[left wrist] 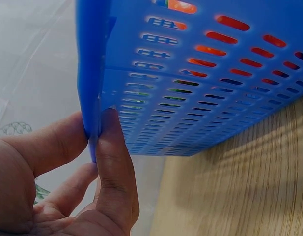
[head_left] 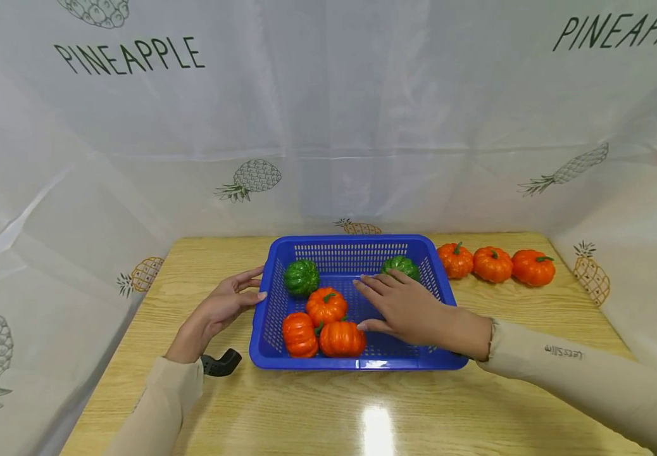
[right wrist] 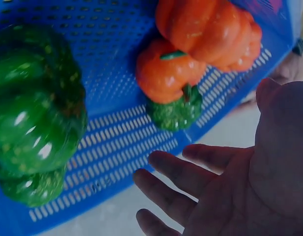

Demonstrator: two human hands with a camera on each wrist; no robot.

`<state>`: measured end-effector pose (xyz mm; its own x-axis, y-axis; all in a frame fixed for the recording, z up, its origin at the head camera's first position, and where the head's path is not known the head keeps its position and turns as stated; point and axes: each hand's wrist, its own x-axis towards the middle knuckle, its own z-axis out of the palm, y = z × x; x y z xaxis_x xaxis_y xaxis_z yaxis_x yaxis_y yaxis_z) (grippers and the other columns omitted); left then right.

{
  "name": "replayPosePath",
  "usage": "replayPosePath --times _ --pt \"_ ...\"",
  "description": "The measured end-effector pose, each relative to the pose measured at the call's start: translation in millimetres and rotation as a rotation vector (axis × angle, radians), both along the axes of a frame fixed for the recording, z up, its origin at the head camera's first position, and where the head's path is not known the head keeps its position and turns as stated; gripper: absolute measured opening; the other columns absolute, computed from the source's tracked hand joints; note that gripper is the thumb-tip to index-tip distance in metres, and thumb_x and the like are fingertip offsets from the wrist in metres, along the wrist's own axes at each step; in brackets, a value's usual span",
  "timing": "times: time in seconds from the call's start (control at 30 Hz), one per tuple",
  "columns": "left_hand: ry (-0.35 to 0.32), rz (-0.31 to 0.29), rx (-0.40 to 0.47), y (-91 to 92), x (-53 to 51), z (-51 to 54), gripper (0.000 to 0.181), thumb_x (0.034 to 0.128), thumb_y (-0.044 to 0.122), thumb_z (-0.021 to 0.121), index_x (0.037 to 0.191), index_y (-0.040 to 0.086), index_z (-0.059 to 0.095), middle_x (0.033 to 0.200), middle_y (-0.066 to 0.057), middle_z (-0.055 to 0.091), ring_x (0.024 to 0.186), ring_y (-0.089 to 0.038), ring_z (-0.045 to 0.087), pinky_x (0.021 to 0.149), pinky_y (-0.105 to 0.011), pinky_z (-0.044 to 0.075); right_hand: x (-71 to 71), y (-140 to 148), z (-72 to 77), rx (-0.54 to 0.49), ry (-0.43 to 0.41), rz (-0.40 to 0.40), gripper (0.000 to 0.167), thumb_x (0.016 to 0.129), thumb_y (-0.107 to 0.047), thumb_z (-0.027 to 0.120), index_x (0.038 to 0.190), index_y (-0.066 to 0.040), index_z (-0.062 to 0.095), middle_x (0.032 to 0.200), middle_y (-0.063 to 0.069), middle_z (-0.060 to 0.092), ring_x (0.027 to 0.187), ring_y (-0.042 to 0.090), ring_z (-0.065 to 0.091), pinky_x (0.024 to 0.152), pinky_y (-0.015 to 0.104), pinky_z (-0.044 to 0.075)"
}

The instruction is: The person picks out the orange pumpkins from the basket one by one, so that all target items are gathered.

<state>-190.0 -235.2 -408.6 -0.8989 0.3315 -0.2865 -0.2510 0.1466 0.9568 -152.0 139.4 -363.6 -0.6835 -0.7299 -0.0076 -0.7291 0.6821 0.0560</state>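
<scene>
A blue plastic basket with slotted walls sits on the table. My left hand pinches its left rim; in the left wrist view thumb and fingers lie on either side of the rim. Above the basket's right half is my right hand, fingers spread and holding nothing. Three orange pumpkins are grouped in the basket's left part, with a green pumpkin behind them. Another green pumpkin at the back right is partly covered by my right hand. Two green pumpkins show on that side in the right wrist view.
Three more orange pumpkins stand in a row on the wooden table, right of the basket. A black curved piece juts from the left wrist. White sheeting with pineapple prints hangs behind and at both sides.
</scene>
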Motion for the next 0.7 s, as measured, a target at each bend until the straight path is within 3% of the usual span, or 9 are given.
replayPosePath --times 0.5,0.7 --pt "-0.003 0.006 0.004 -0.1 -1.1 -3.6 0.072 0.1044 -0.002 0.059 0.167 0.0 0.024 0.153 -0.033 0.038 0.098 -0.01 0.069 0.096 -0.028 0.059 -6.3 -34.2 -9.7 0.09 -0.176 0.019 0.064 0.11 -0.053 0.047 0.146 -0.001 0.06 0.142 0.017 0.066 0.134 0.037 0.059 0.119 0.054 0.041" --pt "-0.002 0.012 0.001 0.1 -0.6 -2.3 0.072 0.1047 -0.001 0.059 0.167 0.001 0.025 0.153 -0.032 0.039 0.098 -0.009 0.069 0.095 -0.027 0.059 -7.8 -43.1 -8.5 0.103 -0.204 0.013 0.063 0.111 -0.052 0.046 0.143 -0.001 0.063 0.138 0.016 0.069 0.132 0.035 0.061 0.119 0.052 0.041"
